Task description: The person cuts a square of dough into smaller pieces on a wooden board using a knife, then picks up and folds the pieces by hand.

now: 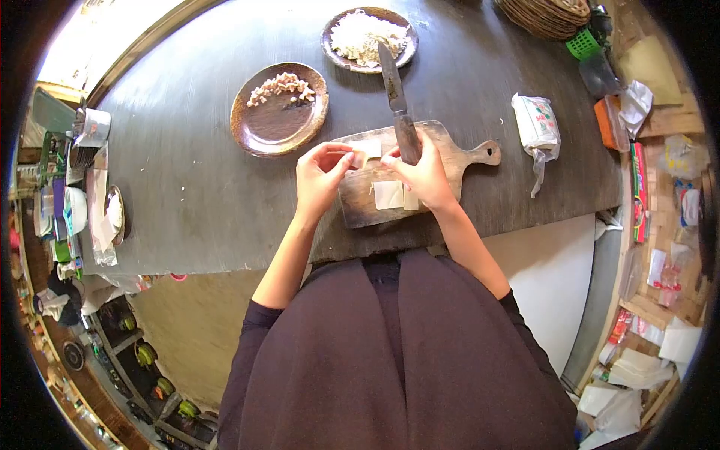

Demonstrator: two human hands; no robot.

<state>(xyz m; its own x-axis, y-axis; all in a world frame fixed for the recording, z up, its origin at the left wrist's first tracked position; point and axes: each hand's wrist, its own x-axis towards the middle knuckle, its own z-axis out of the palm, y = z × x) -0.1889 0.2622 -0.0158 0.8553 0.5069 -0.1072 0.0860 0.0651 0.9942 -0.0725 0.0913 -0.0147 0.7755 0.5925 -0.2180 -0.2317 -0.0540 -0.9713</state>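
Note:
Over the wooden cutting board (356, 214), my left hand (321, 180) pinches a small pale piece (360, 159) between thumb and fingertips. My right hand (426, 171) is closed round the handle of a knife (393, 82), whose blade points away from me; its thumb and fingertip are close to the same pale piece. On the board lie pale flat slices (388, 195) nearer me, and another light piece (370, 148) behind the fingers. A brown plate (277, 129) with small chopped pinkish pieces (281, 88) stands beyond my left hand.
Farther back is a plate (327, 46) of pale shreds (367, 36). A white plastic packet (536, 121) lies right of the board's handle. Woven plates (546, 15) and a green basket (582, 45) stand at the back right. A metal container (94, 127) is at the left edge.

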